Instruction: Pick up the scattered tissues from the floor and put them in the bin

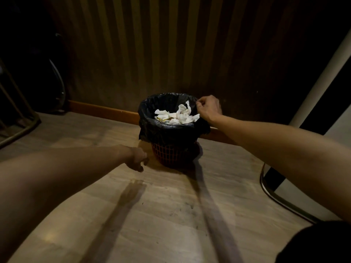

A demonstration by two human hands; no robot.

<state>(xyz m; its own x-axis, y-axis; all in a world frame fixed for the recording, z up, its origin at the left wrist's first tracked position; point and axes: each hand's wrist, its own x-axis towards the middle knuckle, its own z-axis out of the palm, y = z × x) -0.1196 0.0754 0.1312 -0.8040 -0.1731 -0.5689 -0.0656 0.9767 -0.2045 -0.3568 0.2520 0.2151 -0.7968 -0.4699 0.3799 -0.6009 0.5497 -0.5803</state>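
Observation:
A small red mesh bin (169, 153) lined with a black plastic bag (152, 118) stands on the wooden floor by the wall. Several crumpled white tissues (178, 116) lie inside it, one strip sticking up near the right rim. My right hand (208, 109) hovers at the bin's right rim, fingers curled loosely, and nothing shows in it. My left hand (137, 158) hangs low to the left of the bin's base, fingers curled downward just above the floor, holding nothing that I can see.
A striped dark wall with an orange skirting board (102, 111) runs behind the bin. A metal chair frame (17, 128) stands at the far left, and a white leg with a curved metal base (275, 196) at the right. Arm shadows cross the pale floor.

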